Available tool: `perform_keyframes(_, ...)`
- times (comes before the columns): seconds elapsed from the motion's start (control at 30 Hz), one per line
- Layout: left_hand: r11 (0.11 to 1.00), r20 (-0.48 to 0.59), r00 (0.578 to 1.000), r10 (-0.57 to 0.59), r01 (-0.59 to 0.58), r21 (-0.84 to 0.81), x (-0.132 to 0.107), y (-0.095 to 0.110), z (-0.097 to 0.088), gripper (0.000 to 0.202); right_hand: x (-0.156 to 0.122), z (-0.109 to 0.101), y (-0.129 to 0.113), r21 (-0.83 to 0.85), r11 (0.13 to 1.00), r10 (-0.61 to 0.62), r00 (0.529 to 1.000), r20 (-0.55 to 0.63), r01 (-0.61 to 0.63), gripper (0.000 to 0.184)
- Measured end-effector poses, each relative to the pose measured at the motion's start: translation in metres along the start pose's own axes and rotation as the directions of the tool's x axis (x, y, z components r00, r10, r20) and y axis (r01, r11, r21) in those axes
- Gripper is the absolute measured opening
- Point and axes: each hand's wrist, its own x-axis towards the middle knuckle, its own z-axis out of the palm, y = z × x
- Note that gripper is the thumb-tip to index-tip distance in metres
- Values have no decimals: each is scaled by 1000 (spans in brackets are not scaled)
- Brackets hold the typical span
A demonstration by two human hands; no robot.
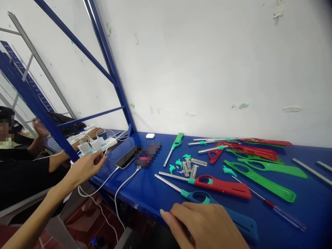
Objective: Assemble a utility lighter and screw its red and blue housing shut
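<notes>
My left hand [86, 166] reaches out to the left, its fingers pinched on a white cable [110, 173] that runs to a black phone [126, 157] on the blue table [145, 193]. Just beyond that hand, white chargers sit in a power strip [93, 145]. My right hand [204, 224] rests at the table's near edge, thumb pointing left, the other fingers hidden under it. It lies against the handle of a blue long-nosed lighter [228, 214]. A red lighter [220, 185] lies just behind that.
Green [261, 180] and red [249, 148] lighter shells, a green lighter [175, 145], small teal triggers and clear parts [186, 164] and metal tubes [308, 169] lie across the table. A white earbud case [150, 136] sits by the wall. Another person [23, 162] sits at left behind a blue shelf frame [33, 103].
</notes>
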Motion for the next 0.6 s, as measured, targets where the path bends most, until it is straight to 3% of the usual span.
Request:
perform_keyframes(0.07, 1000, -173, 985, -18, 17, -7, -15, 11, -1, 28, 1, 0, 1, 17, 1000, 17, 1000, 25, -17, 37)
perform_keyframes(0.13, 999, -333, 942, -41, 28, -43, -30, 22, -7, 32, 2, -1, 3, 24, 999, 25, 999, 43, -26, 37)
perform_keyframes(0.27, 991, -489, 867, -97, 38, -128, -50, 36, -29, 42, 3, -2, 4, 39, 999, 21, 999, 26, -22, 38)
perform_keyframes(0.37, 985, -504, 852, -141, 69, -159, -52, 34, -49, 47, 5, -2, 3, 29, 999, 19, 1000, 1, -19, 45)
perform_keyframes(0.5, 997, -296, 955, -37, 16, -73, -42, 20, -66, 54, 8, -5, 0, -23, 1000, 14, 999, -37, -15, 55)
perform_keyframes(0.6, 992, -313, 945, -97, 117, 47, -32, 8, -67, 58, 8, -7, 1, -24, 1000, 16, 999, -35, -17, 54)
